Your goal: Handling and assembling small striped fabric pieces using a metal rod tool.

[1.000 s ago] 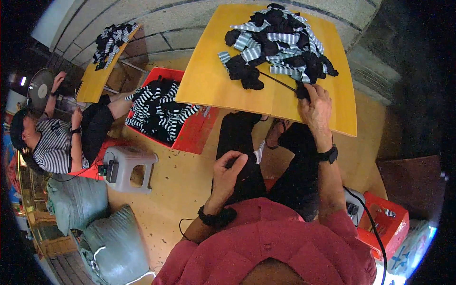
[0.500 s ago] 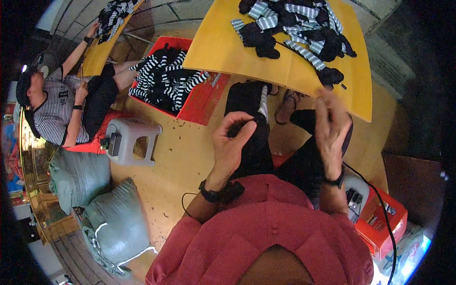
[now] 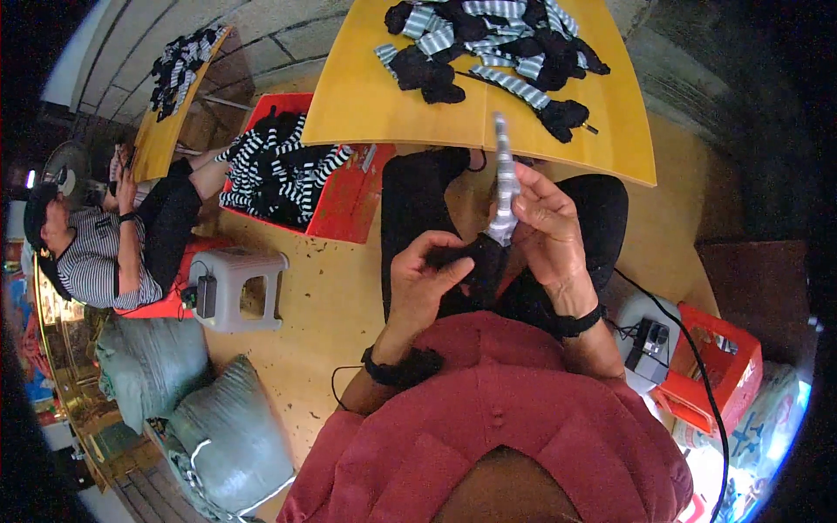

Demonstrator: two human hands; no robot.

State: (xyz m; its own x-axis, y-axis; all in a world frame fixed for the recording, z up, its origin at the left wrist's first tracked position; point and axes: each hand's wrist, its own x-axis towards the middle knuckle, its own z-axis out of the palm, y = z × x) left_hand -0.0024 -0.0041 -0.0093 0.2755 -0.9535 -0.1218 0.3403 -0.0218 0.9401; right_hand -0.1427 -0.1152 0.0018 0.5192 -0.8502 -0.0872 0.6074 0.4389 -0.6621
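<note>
Over my lap, my right hand (image 3: 549, 228) pinches a narrow sock-like knit piece (image 3: 504, 187) by its grey-and-white striped part. The striped end points up and away from me; its black end (image 3: 486, 266) hangs down toward my left hand. My left hand (image 3: 427, 277) curls at that black end, thumb and fingers closed on the dark fabric, though the exact grip is hard to see against my black trousers. Beyond my hands, a pile of similar black and striped pieces (image 3: 523, 44) lies on the yellow table (image 3: 384, 105). A thin dark tool (image 3: 590, 129) lies beside one piece near the table's edge.
A red crate (image 3: 349, 205) holds black-and-white striped pieces. At left, a person (image 3: 96, 248) sits at another yellow table (image 3: 166, 144). Grey stools (image 3: 240, 283) and stuffed green sacks (image 3: 231, 436) stand nearby. A black cable (image 3: 689, 349) runs down my right side, past a red stool (image 3: 719, 357).
My right hand has come back from the table's edge to my left hand and now holds the knit piece raised by its striped part. The person at left has drawn a hand back from their table.
</note>
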